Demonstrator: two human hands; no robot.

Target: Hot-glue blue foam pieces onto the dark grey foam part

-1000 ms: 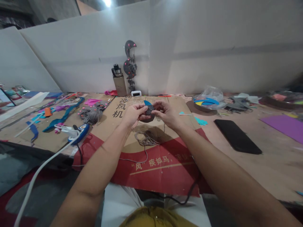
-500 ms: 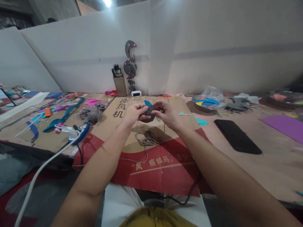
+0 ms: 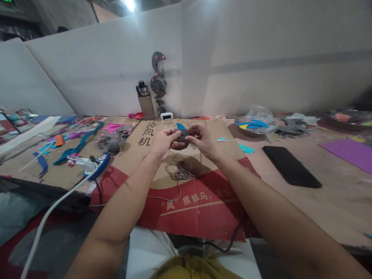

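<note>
Between both hands, above the cardboard, is a small blue piece wrapped with grey yarn [image 3: 182, 135]; its bare blue tip points up. My left hand [image 3: 165, 142] pinches it from the left between thumb and fingers. From the right, my right hand [image 3: 203, 140] has thumb and forefinger closed at the piece's edge, on the grey yarn. A strand hangs below the right hand. Loose grey yarn [image 3: 180, 171] lies in a tangle on the cardboard sheet [image 3: 200, 223] underneath, with one strand trailing left.
Left are a blue power strip [image 3: 100, 166] with a white cable, a grey yarn bundle [image 3: 112, 144] and blue strips. A bottle [image 3: 146, 104] and a hanging grey crescent ornament [image 3: 158, 75] are by the white partition. Right are a black phone [image 3: 291, 166] and a bowl [image 3: 252, 130].
The hands stay almost in place around the wrapped piece, with only slight finger movement. The whole view has shifted very slightly.
</note>
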